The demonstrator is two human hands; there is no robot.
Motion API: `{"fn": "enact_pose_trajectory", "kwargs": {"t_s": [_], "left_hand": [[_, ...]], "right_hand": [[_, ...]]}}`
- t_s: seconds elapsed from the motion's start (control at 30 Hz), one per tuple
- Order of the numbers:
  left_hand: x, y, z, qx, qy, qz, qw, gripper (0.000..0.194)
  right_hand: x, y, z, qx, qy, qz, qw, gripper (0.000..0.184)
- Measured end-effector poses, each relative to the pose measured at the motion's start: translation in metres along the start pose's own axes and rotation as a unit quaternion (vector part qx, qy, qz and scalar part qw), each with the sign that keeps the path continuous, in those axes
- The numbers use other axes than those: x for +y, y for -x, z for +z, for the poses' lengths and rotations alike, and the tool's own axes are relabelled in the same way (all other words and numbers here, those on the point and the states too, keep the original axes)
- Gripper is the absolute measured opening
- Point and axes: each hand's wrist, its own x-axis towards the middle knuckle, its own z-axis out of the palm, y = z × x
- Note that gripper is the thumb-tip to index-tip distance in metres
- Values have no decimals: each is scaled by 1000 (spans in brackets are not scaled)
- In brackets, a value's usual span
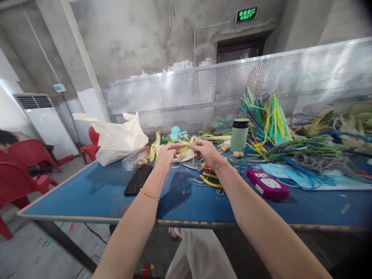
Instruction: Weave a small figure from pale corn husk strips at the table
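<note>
Over the middle of the blue table, my left hand (166, 155) and my right hand (205, 150) face each other a short way apart. A pale strip of corn husk (186, 145) stretches between their fingertips. Both hands are closed in a pinch on it. More pale yellow-green husks (156, 147) lie behind and beside my left hand. Below my right hand rest a tool with yellow curved handles (211, 183) and a silver blade (190, 166) near something red. The husk's finer shape is hard to make out.
A black flat device (138, 180) and a white plastic bag (120, 139) are on the left. To the right stand a green canister (239, 138), small wooden balls (238, 154), a purple box (267, 184) and colourful bundled strips (269, 120). A perforated metal panel (180, 97) borders the table's back.
</note>
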Motion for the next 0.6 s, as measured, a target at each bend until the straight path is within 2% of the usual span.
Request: {"fn": "enact_pose_trajectory", "kwargs": {"t_s": [0.07, 0.2, 0.3, 0.4, 0.5, 0.6], "left_hand": [[3, 3, 1, 8, -12, 16, 1000, 15], [4, 10, 6, -69, -74, 79, 992, 24], [-1, 9, 8, -95, -89, 99, 987, 22], [-9, 4, 6, -111, -74, 88, 987, 16], [-16, -1, 2, -130, -101, 56, 985, 12], [-15, -4, -2, -134, -129, 4, 983, 19]], "right_hand": [[-2, 1, 1, 1, 26, -10, 1000, 36], [-2, 5, 5, -13, 50, -17, 999, 35], [-2, 5, 6, -26, 51, -11, 998, 34], [-2, 4, 5, -13, 34, 3, 999, 32], [-2, 2, 2, 0, 2, 10, 1000, 32], [-3, -1, -1, 5, -11, 16, 1000, 33]]}}
